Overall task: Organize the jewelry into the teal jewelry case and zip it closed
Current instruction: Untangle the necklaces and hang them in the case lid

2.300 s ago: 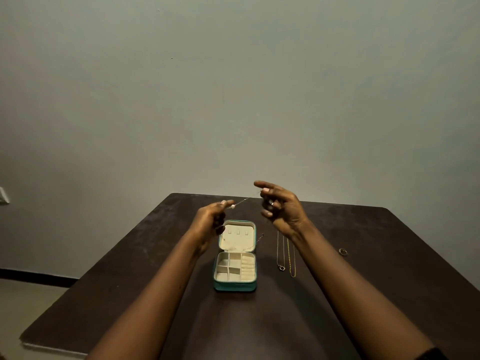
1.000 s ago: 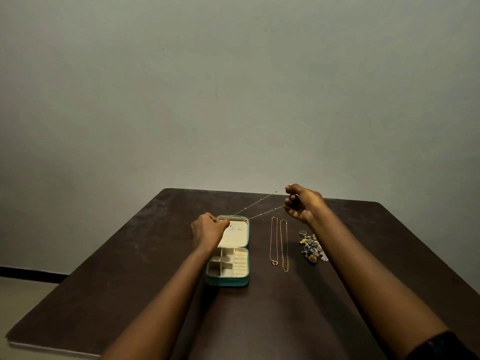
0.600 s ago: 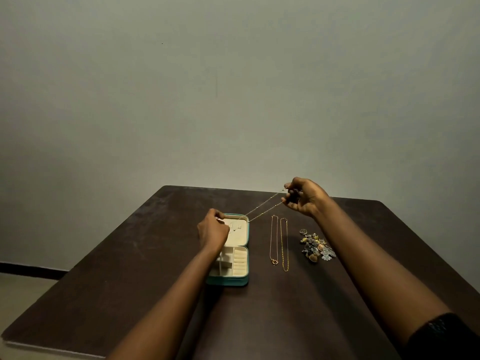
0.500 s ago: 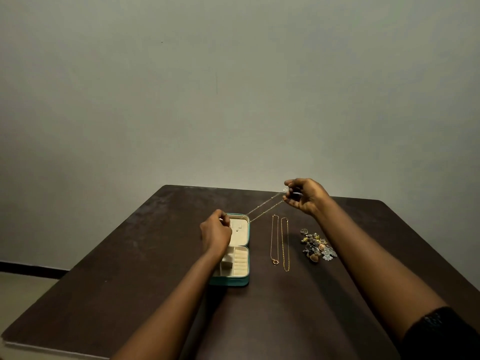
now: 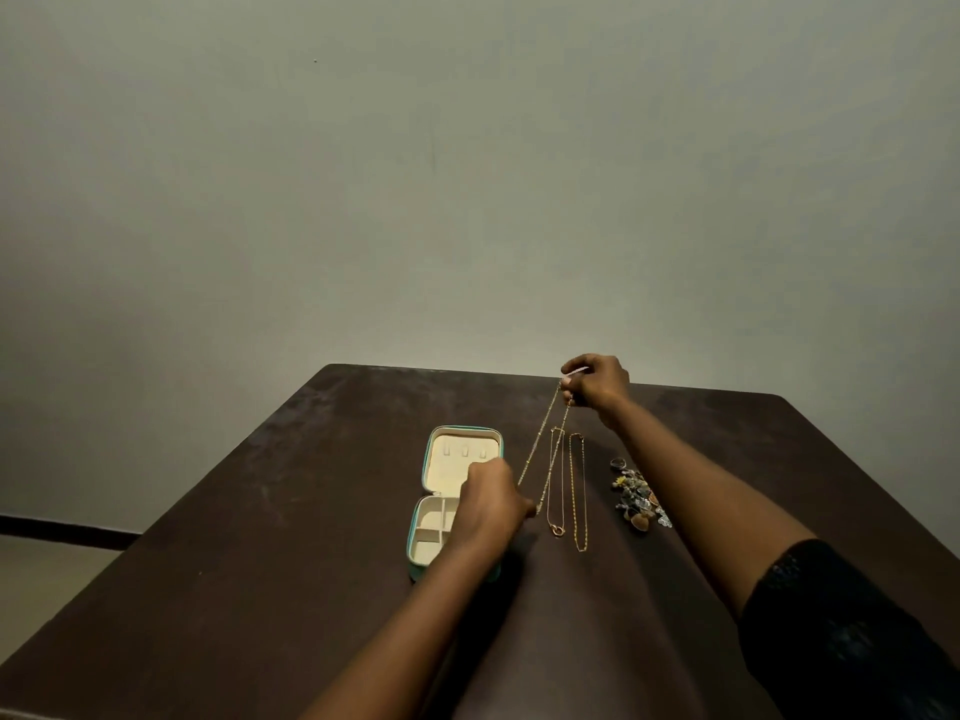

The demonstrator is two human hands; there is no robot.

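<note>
Jewelry case point(image 5: 451, 471), one, lies open, two necklaces point(image 5: 558, 530) beside it, third necklace point(image 5: 541, 438) pinched between left hand point(image 5: 493, 504) and right hand point(image 5: 597, 387).

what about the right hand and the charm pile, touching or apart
Apart. The head view shows the right hand pinching a chain, with dark table visible between it and the charm pile.

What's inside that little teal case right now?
Visible cream compartments look empty; the lid has three small tabs. The left hand, pinching a gold chain, hides the tray's right side.
</note>
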